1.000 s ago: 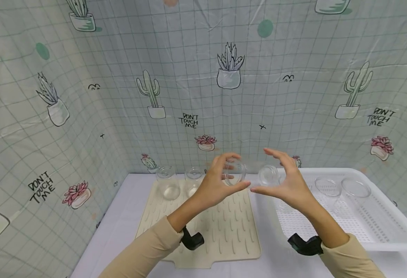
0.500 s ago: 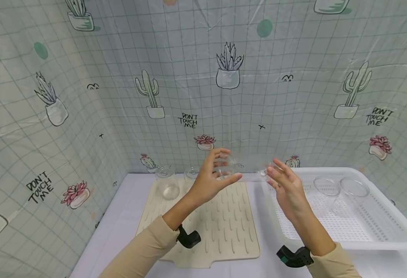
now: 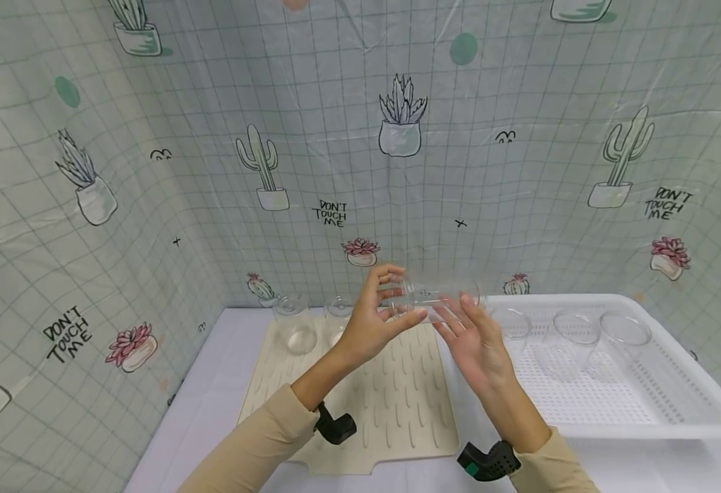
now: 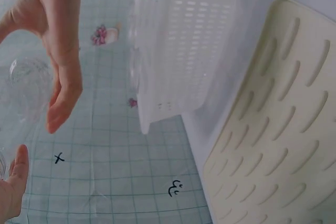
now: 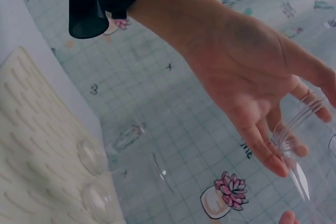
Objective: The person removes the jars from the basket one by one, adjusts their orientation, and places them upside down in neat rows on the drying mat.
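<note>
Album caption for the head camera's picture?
Left hand grips a clear jar sideways, right hand at its other end.

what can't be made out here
Head view: much of the right container on the mat, behind the left hand.
Head view: whether the right hand touches the held container, too transparent.
Left wrist view: most of the left hand, cut by left edge.
Right wrist view: right hand beyond one fingertip, cut by bottom edge.

Clear jar [image 3: 441, 289] smooth, shiny. Basket [image 3: 631, 432] smooth white plastic. Mat [image 3: 391, 411] dull, bumpy. Wall sheet [image 3: 329, 103] wrinkly, bit shiny. Counter [image 3: 203, 383] dull, smooth.
</note>
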{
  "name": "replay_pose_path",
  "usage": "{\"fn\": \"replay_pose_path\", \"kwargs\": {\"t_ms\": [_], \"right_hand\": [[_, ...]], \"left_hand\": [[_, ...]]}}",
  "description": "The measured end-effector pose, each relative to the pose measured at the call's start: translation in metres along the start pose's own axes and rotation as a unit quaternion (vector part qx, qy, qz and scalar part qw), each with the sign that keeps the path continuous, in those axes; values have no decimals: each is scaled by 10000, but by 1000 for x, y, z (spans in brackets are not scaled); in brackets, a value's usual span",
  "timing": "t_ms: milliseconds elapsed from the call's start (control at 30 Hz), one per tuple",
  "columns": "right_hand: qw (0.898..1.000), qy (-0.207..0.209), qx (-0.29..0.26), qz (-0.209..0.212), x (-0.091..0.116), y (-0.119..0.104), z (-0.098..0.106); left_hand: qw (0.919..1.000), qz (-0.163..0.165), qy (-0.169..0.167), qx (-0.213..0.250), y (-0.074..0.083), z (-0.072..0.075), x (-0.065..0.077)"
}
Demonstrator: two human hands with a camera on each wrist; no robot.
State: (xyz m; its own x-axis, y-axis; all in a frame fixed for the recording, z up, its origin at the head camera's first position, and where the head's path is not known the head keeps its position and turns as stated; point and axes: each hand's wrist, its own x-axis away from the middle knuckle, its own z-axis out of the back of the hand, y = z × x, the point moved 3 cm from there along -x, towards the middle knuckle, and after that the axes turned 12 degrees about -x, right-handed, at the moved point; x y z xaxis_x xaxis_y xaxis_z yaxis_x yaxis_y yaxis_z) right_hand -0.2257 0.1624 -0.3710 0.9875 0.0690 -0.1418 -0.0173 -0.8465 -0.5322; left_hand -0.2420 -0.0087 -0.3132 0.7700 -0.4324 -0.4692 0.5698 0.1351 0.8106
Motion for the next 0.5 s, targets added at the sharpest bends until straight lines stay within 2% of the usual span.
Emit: {"fn": "replay_pose_path", "kwargs": {"t_ms": [300, 500], "right_hand": [[9974, 195, -693, -35, -4, 10, -3], [9960, 331, -834, 6, -7, 12, -4]], "left_hand": [[9995, -112, 51, 288, -7, -2, 3], [9994, -84, 18, 348, -10, -2, 5]]}}
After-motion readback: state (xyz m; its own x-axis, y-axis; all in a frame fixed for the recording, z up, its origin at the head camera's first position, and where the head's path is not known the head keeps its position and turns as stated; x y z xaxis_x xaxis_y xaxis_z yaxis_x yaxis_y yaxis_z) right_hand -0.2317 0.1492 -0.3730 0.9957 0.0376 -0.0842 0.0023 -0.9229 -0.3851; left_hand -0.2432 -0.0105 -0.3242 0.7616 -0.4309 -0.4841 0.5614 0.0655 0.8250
